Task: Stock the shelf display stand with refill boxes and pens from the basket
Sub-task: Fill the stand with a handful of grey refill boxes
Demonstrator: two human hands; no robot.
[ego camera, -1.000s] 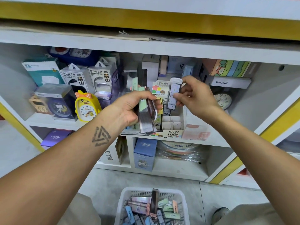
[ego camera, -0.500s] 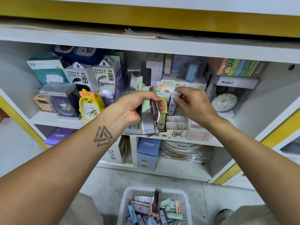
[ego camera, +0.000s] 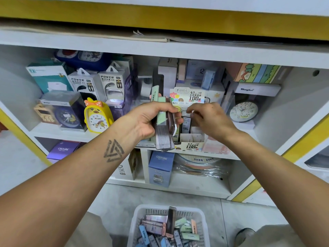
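My left hand [ego camera: 142, 122] grips a stack of refill boxes [ego camera: 164, 132], green and grey-purple, in front of the middle shelf. Just right of it, the cardboard display stand [ego camera: 193, 146] sits on the shelf with empty divided slots at its front. A single refill box [ego camera: 186, 123] stands upright in a slot of the stand. My right hand [ego camera: 211, 122] curls its fingertips over that box's top end. On the floor below, the white basket [ego camera: 202, 217] holds several more refill boxes.
Power bank boxes [ego camera: 99, 84], a yellow duck clock [ego camera: 98, 116] and a boxed clock [ego camera: 67, 111] fill the shelf to the left. A round clock [ego camera: 243, 111] stands right of the stand. Blue and purple boxes sit on the lower shelf.
My right hand has lowered the single refill box from in front of the stand's header down into a slot. My left hand has kept its stack nearly still.
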